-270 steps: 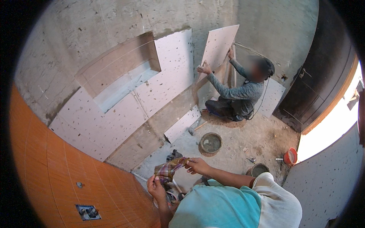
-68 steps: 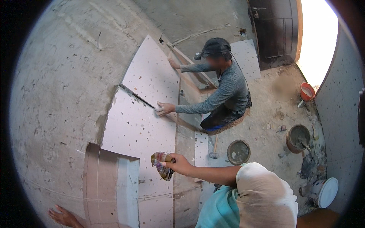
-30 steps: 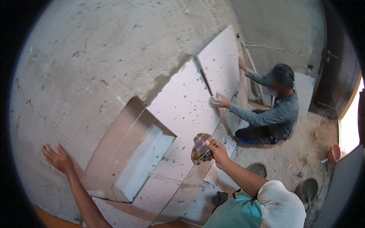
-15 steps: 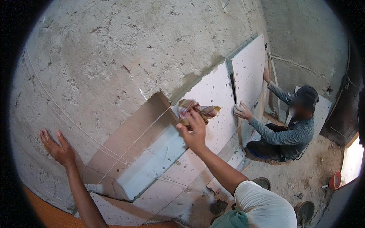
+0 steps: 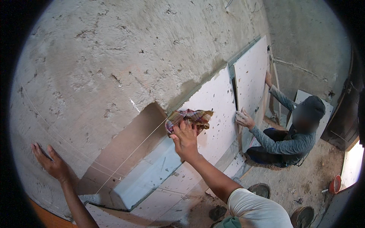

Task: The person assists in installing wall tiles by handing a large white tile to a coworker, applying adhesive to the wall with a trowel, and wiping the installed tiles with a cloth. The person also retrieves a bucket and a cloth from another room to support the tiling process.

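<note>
My left hand (image 5: 55,164) lies with its fingers spread against the rough, bare cement wall (image 5: 87,72). A crumpled plaid cloth (image 5: 201,118) is under the fingers of my right hand (image 5: 185,142), held against the upper left corner of a white speckled tile (image 5: 215,100) on the wall. Just left of the cloth is a recess in the wall (image 5: 129,142), with a thin string (image 5: 140,143) running across it. Along the recess's lower side lies a pale bluish slab (image 5: 150,173). The palm side of my right hand is hidden.
A crouching co-worker (image 5: 296,133) at the right holds both edges of another speckled tile (image 5: 251,72). A loose white tile (image 5: 323,108) leans behind that person. Buckets (image 5: 303,216) and a red container (image 5: 335,184) stand on the dirty floor (image 5: 281,182).
My right hand and the cloth have shifted slightly left and down, and the cloth now spreads wider over the tile corner. The co-worker's hands stay on the other tile.
</note>
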The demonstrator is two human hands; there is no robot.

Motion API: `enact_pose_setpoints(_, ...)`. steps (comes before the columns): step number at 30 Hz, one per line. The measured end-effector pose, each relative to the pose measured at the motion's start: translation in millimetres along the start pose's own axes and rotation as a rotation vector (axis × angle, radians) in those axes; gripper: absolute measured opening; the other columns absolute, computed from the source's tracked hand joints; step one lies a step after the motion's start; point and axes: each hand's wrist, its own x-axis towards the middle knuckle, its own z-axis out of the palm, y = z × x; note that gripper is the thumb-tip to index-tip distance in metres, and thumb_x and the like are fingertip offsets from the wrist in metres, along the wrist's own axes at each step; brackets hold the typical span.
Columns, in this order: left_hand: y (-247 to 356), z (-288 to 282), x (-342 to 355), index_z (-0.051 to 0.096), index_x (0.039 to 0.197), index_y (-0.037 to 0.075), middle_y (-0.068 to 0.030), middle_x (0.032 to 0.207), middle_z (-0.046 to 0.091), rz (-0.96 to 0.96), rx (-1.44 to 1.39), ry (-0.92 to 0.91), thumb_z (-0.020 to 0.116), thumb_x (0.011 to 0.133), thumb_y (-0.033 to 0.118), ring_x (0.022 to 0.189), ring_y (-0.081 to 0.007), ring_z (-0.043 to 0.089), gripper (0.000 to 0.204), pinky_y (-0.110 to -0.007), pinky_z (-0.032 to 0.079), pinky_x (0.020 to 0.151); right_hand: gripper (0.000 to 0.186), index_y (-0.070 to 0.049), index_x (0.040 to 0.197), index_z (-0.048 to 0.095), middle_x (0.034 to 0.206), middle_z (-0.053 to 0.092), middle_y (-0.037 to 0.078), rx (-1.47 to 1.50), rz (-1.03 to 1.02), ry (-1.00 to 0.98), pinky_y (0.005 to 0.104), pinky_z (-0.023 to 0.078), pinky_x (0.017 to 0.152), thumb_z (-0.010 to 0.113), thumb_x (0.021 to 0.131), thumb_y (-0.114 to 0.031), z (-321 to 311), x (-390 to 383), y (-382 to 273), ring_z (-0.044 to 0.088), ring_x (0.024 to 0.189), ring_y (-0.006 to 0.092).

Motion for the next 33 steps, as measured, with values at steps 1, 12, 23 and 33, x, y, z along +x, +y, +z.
enact_pose_setpoints(1, 0, 0, 0, 0.044, 0.138, 0.000, -0.0167, 0.146, 0.041, 0.019, -0.007, -0.001, 0.051, 0.098, 0.023, 0.139, -0.0313, 0.033, 0.046, -0.043, 0.025, 0.114, 0.037, -0.004, 0.124, 0.059, 0.136, 0.047, 0.027, -0.039, 0.026, -0.004, 0.0633, 0.023, 0.105, 0.058, 0.093, -0.025, -1, 4, 2, 0.041, 0.128, 0.0464)
enact_pose_setpoints(12, 0, 4, -1, 0.043, 0.139, 0.003, -0.0153, 0.148, 0.037, -0.023, 0.053, 0.002, 0.049, 0.099, 0.024, 0.140, -0.0299, 0.032, 0.045, -0.043, 0.024, 0.115, 0.042, -0.002, 0.131, 0.053, 0.143, 0.041, 0.025, -0.188, 0.111, 0.259, 0.0562, 0.029, 0.107, 0.052, 0.095, -0.024, -39, 113, 98, 0.036, 0.134, 0.0431)
enact_pose_setpoints(23, -2, 7, -1, 0.043, 0.140, 0.005, -0.0142, 0.149, 0.037, 0.005, 0.060, 0.035, 0.049, 0.098, 0.030, 0.140, -0.0301, 0.031, 0.049, -0.047, 0.022, 0.115, 0.048, 0.004, 0.132, 0.049, 0.142, 0.039, 0.030, -0.268, 0.436, 0.331, 0.0458, 0.035, 0.106, 0.041, 0.100, -0.031, -63, 170, 122, 0.038, 0.131, 0.0442)
enact_pose_setpoints(33, -9, 5, -1, 0.043, 0.140, 0.007, -0.0136, 0.148, 0.038, -0.010, 0.025, 0.031, 0.052, 0.097, 0.024, 0.139, -0.0298, 0.033, 0.047, -0.047, 0.024, 0.114, 0.034, 0.006, 0.105, 0.063, 0.106, 0.063, 0.027, -0.401, 0.601, -0.077, 0.0467, 0.048, 0.085, 0.046, 0.093, -0.022, -114, 139, 117, 0.061, 0.097, 0.0410)
